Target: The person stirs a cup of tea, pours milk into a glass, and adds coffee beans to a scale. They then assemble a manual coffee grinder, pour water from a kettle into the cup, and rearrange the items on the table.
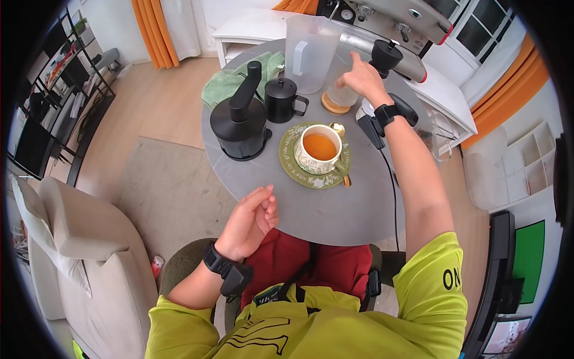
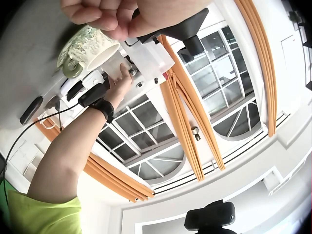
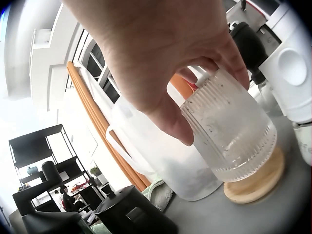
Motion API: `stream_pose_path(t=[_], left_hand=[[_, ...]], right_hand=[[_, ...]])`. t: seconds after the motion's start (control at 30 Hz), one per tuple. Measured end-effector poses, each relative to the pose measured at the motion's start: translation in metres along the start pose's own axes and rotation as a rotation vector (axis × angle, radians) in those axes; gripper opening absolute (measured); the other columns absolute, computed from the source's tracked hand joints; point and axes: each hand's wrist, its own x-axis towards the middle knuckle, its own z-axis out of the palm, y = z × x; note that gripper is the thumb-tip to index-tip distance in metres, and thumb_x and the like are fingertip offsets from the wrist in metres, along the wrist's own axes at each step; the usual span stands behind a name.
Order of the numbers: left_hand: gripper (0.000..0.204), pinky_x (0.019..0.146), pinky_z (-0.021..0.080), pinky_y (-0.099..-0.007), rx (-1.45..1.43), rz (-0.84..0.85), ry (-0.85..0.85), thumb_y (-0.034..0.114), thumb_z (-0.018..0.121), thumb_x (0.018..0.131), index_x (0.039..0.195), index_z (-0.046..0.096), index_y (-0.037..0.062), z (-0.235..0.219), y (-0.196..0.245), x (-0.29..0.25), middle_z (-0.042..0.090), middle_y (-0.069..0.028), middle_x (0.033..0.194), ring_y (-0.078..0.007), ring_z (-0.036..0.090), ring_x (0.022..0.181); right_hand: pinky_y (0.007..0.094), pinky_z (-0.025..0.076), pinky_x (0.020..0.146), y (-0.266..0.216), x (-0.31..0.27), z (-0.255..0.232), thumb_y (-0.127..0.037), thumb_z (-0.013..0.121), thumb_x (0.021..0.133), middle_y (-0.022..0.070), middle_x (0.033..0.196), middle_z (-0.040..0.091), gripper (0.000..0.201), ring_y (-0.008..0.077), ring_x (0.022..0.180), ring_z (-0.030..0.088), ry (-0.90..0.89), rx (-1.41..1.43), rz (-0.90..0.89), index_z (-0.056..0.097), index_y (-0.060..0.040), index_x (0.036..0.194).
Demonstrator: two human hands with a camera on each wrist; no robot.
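My right hand reaches across the round table and holds a ribbed clear glass near its rim, thumb on one side and fingers on the other. Under the glass is a round wooden coaster; the glass overlaps it in the right wrist view. Near the table's front edge, my left hand hovers with loosely curled fingers and nothing in it. Between the hands, a patterned cup of orange-brown drink sits on a green saucer, with a gold spoon beside it.
A tall translucent pitcher stands left of the glass. A black lidded pot, a black canister with a crank-like arm and a green cloth occupy the left side. Behind the glass are a black grinder and an espresso machine.
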Motion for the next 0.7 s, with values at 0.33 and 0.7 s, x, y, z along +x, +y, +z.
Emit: stream_pose_path(t=[0.33,0.7], left_hand=[[0.02,0.059,0.035,-0.0228,-0.004,0.004,0.005,0.022,0.055,0.096,0.081,0.05,0.0101,0.001,0.0,0.0,0.047,0.0025,0.068,-0.0072,0.042,0.062],[0.02,0.059,0.035,-0.0226,-0.002,0.009,0.009,0.021,0.055,0.096,0.081,0.05,0.0097,0.0,0.0,0.001,0.047,0.0021,0.068,-0.0076,0.042,0.062]], right_hand=[[0.0375,0.041,0.1,-0.004,0.001,0.001,-0.03,0.074,0.056,0.0253,0.129,0.053,0.101,0.0372,0.12,0.051,-0.016,-0.005,-0.002,0.032,-0.0023,0.143],[0.0372,0.041,0.1,-0.003,-0.001,0.005,-0.03,0.074,0.057,0.0242,0.129,0.054,0.097,0.0352,0.122,0.051,0.01,-0.039,0.002,0.035,-0.0043,0.142]])
